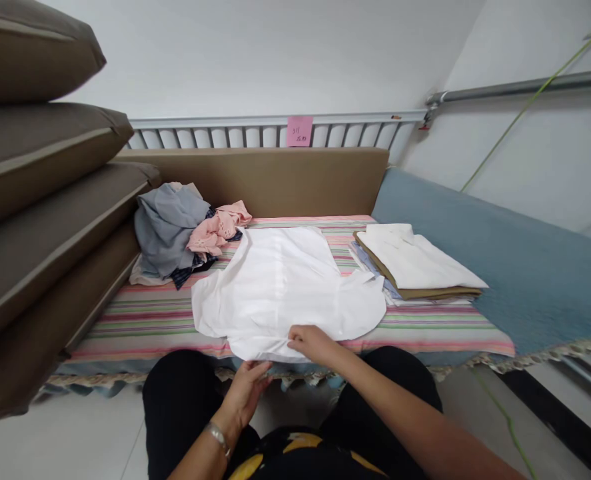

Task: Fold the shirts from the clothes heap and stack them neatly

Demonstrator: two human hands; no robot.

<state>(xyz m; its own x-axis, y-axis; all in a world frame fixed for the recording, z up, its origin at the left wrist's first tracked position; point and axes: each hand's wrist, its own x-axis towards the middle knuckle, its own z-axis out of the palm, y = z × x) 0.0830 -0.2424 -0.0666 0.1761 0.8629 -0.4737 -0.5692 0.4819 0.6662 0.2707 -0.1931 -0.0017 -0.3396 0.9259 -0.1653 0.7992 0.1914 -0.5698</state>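
A white shirt (280,287) lies spread on the striped sheet (140,320) of the bed in front of me. My right hand (312,342) is closed in a pinch on the shirt's near hem. Just below the hem, my left hand (245,390), with a bracelet on the wrist, touches the hem's underside with loosely curled fingers. I sit with my knees against the bed's front edge.
A heap of unfolded clothes, grey (168,230) and pink (218,230), lies at the back left. A stack of folded garments (418,263) sits to the right. Brown cushions (40,200) are piled on the left, a blue cover (515,267) on the right, a brown backboard (285,177) behind.
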